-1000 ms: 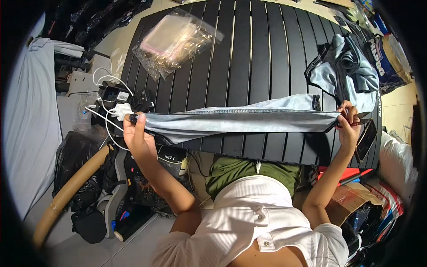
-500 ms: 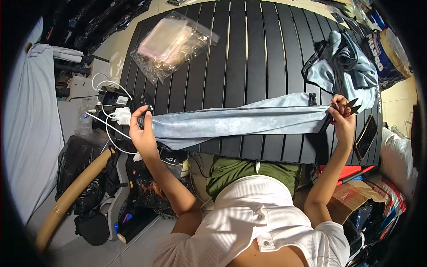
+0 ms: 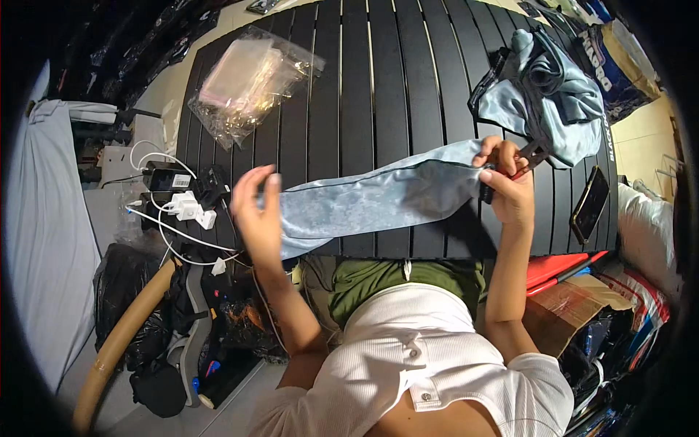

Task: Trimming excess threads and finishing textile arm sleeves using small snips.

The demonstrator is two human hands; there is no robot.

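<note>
A long strip of light blue fabric (image 3: 371, 202) is stretched above the near edge of a black slatted table (image 3: 378, 87). My left hand (image 3: 258, 215) holds the strip's left end, fingers curled around it. My right hand (image 3: 506, 182) grips the right end together with a small dark tool with a red part (image 3: 530, 155). A heap of light blue and dark cloth (image 3: 542, 91) lies on the table just beyond my right hand.
A clear plastic bag with pale contents (image 3: 247, 84) lies at the table's far left. A dark phone (image 3: 590, 204) rests at the right edge. White chargers and cables (image 3: 182, 207) hang left of the table. A cardboard box (image 3: 568, 309) and clutter sit at lower right.
Both hands have come inward, the left one far to the right, so the fabric strip is held shorter and slacker than before.
</note>
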